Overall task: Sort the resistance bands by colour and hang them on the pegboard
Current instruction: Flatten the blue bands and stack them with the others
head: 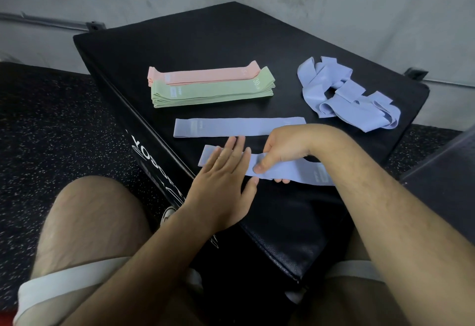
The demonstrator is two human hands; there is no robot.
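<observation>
Grey concrete wall stands behind a black padded bench [257, 42] set on speckled rubber floor. Near the bench's middle lie the sorted stacks: pink bands [203, 75] behind, green bands [213, 91] in front, touching. Toward the right edge sits a tangled heap of blue bands [347, 94], not yet flattened. One flat blue band [239, 126] lies just behind your hands.

Your left hand [226, 174] presses flat, fingers spread, on the near blue band [303, 174] at the front edge. Your right hand [282, 152] has its grip clamped on this same band, thumb on top and fingertips under it.

I think you are smoothing it for the blue stack. If you pull too hard, the elastic may snap from under your left palm. It also lies close to the front edge, so it could slide off toward your knees.

No container shows here, and no pegboard is visible, so hanging is not yet begun.
</observation>
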